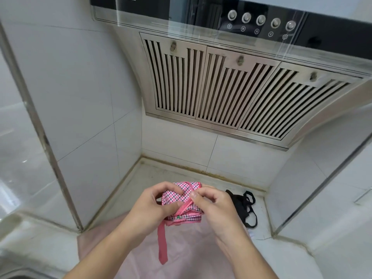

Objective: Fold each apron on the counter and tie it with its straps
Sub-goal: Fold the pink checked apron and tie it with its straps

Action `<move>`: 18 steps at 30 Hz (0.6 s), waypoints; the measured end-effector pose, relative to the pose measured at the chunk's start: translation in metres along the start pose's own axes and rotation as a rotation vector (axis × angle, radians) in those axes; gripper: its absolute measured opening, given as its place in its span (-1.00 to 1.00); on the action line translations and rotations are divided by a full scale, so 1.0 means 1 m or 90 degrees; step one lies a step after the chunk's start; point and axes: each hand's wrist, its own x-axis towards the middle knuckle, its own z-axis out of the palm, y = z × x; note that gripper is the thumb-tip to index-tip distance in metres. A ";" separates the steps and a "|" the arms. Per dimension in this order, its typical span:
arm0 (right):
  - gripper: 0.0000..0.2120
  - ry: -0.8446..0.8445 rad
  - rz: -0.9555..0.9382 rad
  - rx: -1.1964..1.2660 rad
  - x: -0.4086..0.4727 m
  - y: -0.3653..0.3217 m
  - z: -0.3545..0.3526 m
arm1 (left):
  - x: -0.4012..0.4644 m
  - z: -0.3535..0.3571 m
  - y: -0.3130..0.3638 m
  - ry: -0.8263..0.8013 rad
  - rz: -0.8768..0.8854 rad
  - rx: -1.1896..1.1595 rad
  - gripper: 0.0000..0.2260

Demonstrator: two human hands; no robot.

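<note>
- Count: one pink checked apron [182, 200], folded into a small bundle, held up between both hands just above the counter [153, 174].
- One pink strap [162, 241] hangs loose from the bundle's lower left edge; a second run of strap crosses the bundle's front on a slant.
- One pale pink cloth [181, 256] lies flat on the counter under the hands.
- One black cloth with thin black straps [244, 206] lies on the counter to the right of the bundle, partly hidden by the right hand.
- Left hand [153, 206]: fingers curled over the bundle's top left, thumb pressed on its front; it grips the bundle.
- Right hand [213, 206]: fingers curled, thumb and forefinger pinching the strap at the bundle's upper middle.
- Both forearms come up from the bottom edge and converge on the bundle.
- Behind: one range hood [231, 87] with three slatted panels and five round buttons [260, 19]; white wall tiles [80, 97] all round.
</note>
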 end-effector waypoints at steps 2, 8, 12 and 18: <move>-0.76 0.030 0.005 0.025 -0.002 -0.001 0.002 | 0.000 -0.003 -0.002 -0.006 -0.005 0.026 -0.81; -0.77 0.132 -0.131 -0.142 -0.005 -0.009 0.006 | -0.005 0.002 -0.002 -0.057 -0.007 0.125 -0.82; -0.82 0.117 -0.164 -0.169 -0.001 -0.012 0.001 | -0.009 0.004 0.007 -0.076 -0.005 0.018 -0.83; -0.85 0.093 -0.020 -0.097 0.006 -0.012 -0.003 | -0.013 0.008 0.007 -0.086 -0.022 0.066 -0.89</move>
